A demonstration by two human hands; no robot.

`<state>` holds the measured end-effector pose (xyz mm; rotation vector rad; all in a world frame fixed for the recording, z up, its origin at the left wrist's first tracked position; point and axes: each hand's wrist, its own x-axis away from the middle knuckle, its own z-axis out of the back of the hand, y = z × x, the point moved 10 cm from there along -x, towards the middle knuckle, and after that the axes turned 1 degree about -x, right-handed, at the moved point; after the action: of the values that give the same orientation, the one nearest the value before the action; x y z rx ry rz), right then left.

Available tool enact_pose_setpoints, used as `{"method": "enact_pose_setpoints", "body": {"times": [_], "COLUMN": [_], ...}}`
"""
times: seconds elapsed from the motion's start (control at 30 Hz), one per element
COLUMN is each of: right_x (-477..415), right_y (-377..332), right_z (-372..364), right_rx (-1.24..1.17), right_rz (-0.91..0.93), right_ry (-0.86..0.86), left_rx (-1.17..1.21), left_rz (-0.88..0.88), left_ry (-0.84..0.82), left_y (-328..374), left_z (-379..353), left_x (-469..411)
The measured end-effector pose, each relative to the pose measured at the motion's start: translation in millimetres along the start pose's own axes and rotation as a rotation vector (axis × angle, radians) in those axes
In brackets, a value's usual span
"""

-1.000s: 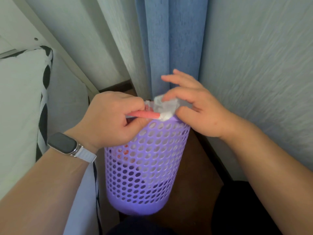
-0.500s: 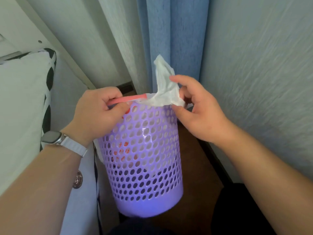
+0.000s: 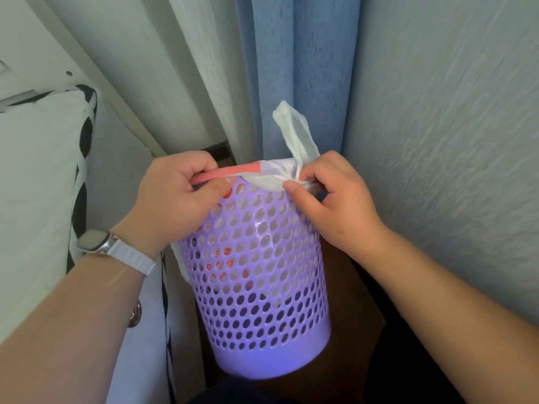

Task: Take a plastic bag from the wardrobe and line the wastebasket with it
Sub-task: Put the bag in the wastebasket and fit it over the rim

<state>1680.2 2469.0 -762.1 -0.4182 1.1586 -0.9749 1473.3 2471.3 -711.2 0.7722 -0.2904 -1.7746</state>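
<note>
Since a moment ago your right hand (image 3: pixel 335 199) has dropped from holding the white flap up to pinching it down at the rim, and the loose tail now stands free above your knuckles.

Biggest first: the purple wastebasket (image 3: pixel 262 287) stands on the dark floor in the corner, between the bed (image 3: pixel 32 185) and the wall (image 3: pixel 452 112), in front of the blue curtain (image 3: pixel 291 68). The plastic bag (image 3: pixel 271 176) already sits inside it, showing through the holes, with its mouth stretched over the top. Your left hand (image 3: pixel 175 199) is clenched on the bag's red band (image 3: pixel 230 172), pulled taut across the rim. Your right thumb and forefinger grip a gathered knot of film.

The bag looks thin, light, soft and probably slippery, so take it by bunched edges rather than flat film.
</note>
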Motion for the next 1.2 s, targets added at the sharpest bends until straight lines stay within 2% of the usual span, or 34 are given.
{"method": "enact_pose_setpoints", "body": {"times": [0.1, 0.3, 0.4, 0.47, 0.53, 0.7, 0.77, 0.87, 0.97, 1.07, 1.2], "right_x": [-4, -7, -12, -12, -9, -10, -9, -7, -6, -5, -3], "right_y": [-2, -41, -60, -53, -38, -3, 3, -6, -16, -21, -29], "right_z": [10, 28, 13, -6, -15, -5, -3, 4, 9, 6, -4], "right_rx": [0.034, 0.123, 0.139, 0.176, 0.168, -0.083, -0.118, -0.084, -0.013, 0.015, 0.048], "right_rz": [0.0, 0.214, 0.286, 0.255, 0.186, -0.086, -0.14, -0.088, -0.032, -0.004, 0.018], "right_ry": [0.095, 0.151, -0.003, -0.161, -0.221, -0.127, -0.09, -0.002, 0.06, 0.072, 0.062], "left_rx": [-0.054, -0.127, -0.138, -0.133, -0.104, -0.01, 0.018, 0.044, -0.048, -0.181, -0.238], "left_rz": [-0.017, -0.016, -0.027, -0.044, -0.05, -0.035, -0.035, -0.066, -0.146, -0.228, -0.353], "left_ry": [-0.031, -0.047, -0.068, -0.081, -0.083, -0.055, -0.056, -0.077, -0.104, -0.09, -0.079], "left_y": [4, 2, 5, 9, 12, 13, 14, 20, 32, 50, 64], "left_z": [-6, -7, -10, -12, -13, -10, -11, -13, -14, -19, -26], "left_x": [1, 2, 3, 3, 3, 2, 3, 4, 5, 8, 12]}}
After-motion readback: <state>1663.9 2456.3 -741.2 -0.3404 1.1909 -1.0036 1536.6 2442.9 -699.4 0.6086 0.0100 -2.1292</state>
